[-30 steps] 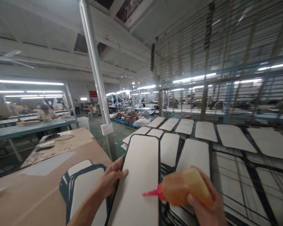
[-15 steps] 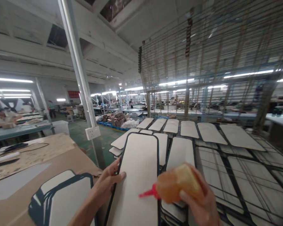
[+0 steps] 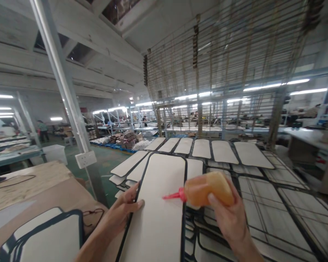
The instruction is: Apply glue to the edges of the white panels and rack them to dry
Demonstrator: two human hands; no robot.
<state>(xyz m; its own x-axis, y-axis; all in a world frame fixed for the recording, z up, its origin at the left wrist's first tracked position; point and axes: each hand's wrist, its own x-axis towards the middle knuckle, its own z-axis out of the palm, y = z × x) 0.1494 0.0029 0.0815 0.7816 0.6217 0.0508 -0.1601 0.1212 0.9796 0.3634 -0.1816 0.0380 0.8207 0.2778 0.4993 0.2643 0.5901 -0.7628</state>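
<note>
My left hand [image 3: 123, 211] grips the left edge of a long white panel with a dark border [image 3: 158, 211], thumb lying on its face. The panel is held up over the wire rack [image 3: 276, 207]. My right hand [image 3: 229, 222] is closed round an orange squeeze bottle [image 3: 207, 189]. Its red nozzle [image 3: 172, 196] points left over the middle of the panel. More white panels [image 3: 202, 148] lie in rows on the rack beyond.
A cardboard-covered table [image 3: 54, 196] at the left carries a stack of dark-edged panels [image 3: 43, 240] and a black cord. A metal post with a socket box [image 3: 84, 159] stands between table and rack. Tall wire shelving rises behind. People work at distant benches.
The view has swung to the right. The panel stays in my left hand, while the bottle has risen slightly and levelled, its nozzle now over the panel's middle.
</note>
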